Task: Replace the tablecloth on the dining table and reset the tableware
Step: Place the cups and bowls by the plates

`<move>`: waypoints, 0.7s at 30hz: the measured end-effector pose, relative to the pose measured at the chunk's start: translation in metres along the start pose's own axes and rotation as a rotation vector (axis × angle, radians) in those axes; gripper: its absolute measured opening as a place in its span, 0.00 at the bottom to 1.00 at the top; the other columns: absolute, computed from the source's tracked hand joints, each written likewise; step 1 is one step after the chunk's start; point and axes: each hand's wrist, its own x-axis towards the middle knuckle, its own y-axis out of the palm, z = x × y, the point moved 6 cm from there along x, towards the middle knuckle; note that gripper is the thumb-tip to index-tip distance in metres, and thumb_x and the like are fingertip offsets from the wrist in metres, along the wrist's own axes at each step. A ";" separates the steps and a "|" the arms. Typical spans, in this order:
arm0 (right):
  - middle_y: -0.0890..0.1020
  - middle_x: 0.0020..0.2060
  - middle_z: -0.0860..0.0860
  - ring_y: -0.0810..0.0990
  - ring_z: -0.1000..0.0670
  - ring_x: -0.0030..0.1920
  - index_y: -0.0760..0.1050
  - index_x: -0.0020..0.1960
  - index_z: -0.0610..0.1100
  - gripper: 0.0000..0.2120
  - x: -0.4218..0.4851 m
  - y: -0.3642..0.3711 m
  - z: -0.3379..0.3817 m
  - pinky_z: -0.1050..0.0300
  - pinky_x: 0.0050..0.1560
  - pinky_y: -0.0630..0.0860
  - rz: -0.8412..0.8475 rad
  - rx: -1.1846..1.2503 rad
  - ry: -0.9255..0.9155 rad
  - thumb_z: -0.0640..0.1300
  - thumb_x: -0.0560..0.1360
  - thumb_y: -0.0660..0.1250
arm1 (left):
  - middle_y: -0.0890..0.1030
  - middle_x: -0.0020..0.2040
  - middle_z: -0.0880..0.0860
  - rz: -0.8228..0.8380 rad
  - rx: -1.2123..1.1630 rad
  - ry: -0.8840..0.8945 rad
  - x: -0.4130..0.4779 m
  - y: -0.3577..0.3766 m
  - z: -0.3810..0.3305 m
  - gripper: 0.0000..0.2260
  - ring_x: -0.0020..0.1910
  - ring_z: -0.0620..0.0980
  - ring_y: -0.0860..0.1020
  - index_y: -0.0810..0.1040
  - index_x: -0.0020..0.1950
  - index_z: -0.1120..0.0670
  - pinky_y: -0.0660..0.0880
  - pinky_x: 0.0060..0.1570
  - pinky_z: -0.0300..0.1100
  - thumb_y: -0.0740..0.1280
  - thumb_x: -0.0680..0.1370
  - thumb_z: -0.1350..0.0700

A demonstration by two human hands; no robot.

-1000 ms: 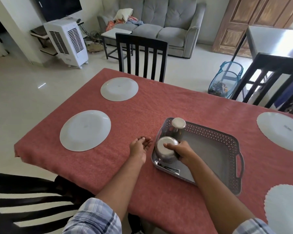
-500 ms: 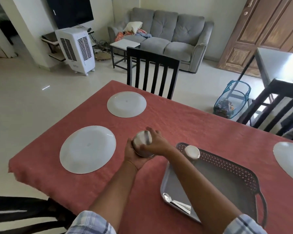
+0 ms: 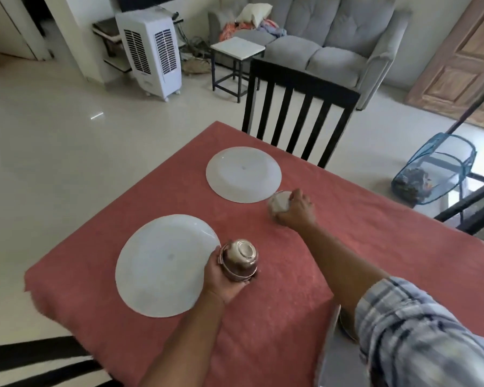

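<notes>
A reddish tablecloth covers the dining table. Two white plates lie on it: a near plate and a far plate. My left hand grips a stack of upturned steel bowls just right of the near plate. My right hand grips a single upturned steel bowl low over the cloth, at the right edge of the far plate. The grey tray shows only as an edge under my right sleeve.
A black chair stands at the table's far side, another black chair at the right. A striped chair seat is at the near left. On the floor beyond are a blue mesh basket, a white air cooler and a sofa.
The stack of bowls came out of the tray to the left. My left hand took the stack by the near plate; my right hand carried one bowl off to the far plate.
</notes>
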 end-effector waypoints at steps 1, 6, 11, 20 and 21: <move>0.69 0.63 0.43 0.69 0.37 0.63 0.61 0.67 0.43 0.37 0.009 0.005 -0.005 0.41 0.59 0.72 0.000 -0.043 0.017 0.55 0.66 0.73 | 0.82 0.51 0.61 0.010 -0.019 -0.024 0.002 -0.002 0.002 0.19 0.52 0.62 0.76 0.83 0.47 0.54 0.70 0.50 0.56 0.57 0.77 0.45; 0.63 0.68 0.42 0.62 0.38 0.69 0.61 0.69 0.43 0.31 0.020 0.019 -0.006 0.38 0.65 0.66 -0.096 -0.128 0.090 0.56 0.73 0.66 | 0.82 0.48 0.62 0.023 -0.029 -0.041 0.001 0.002 0.006 0.16 0.49 0.62 0.76 0.79 0.51 0.55 0.71 0.49 0.55 0.60 0.71 0.49; 0.78 0.54 0.48 0.78 0.46 0.55 0.71 0.62 0.46 0.20 -0.038 0.044 0.053 0.51 0.53 0.77 0.373 0.120 -0.250 0.53 0.74 0.68 | 0.81 0.49 0.57 -0.079 0.012 0.006 0.002 0.007 -0.002 0.12 0.50 0.57 0.77 0.78 0.51 0.54 0.70 0.53 0.51 0.58 0.77 0.51; 0.74 0.58 0.47 0.75 0.47 0.57 0.59 0.70 0.46 0.40 -0.090 0.028 0.046 0.52 0.56 0.74 0.380 0.318 -0.313 0.44 0.66 0.78 | 0.79 0.50 0.57 -0.080 0.043 0.211 -0.019 -0.007 -0.023 0.16 0.47 0.55 0.76 0.77 0.53 0.51 0.70 0.45 0.47 0.56 0.78 0.43; 0.73 0.57 0.47 0.74 0.48 0.57 0.58 0.70 0.46 0.42 -0.089 0.023 0.043 0.53 0.55 0.73 0.286 0.281 -0.316 0.44 0.65 0.79 | 0.79 0.52 0.57 -0.093 0.010 0.233 -0.022 -0.014 -0.029 0.16 0.48 0.56 0.75 0.77 0.55 0.51 0.71 0.45 0.47 0.56 0.78 0.42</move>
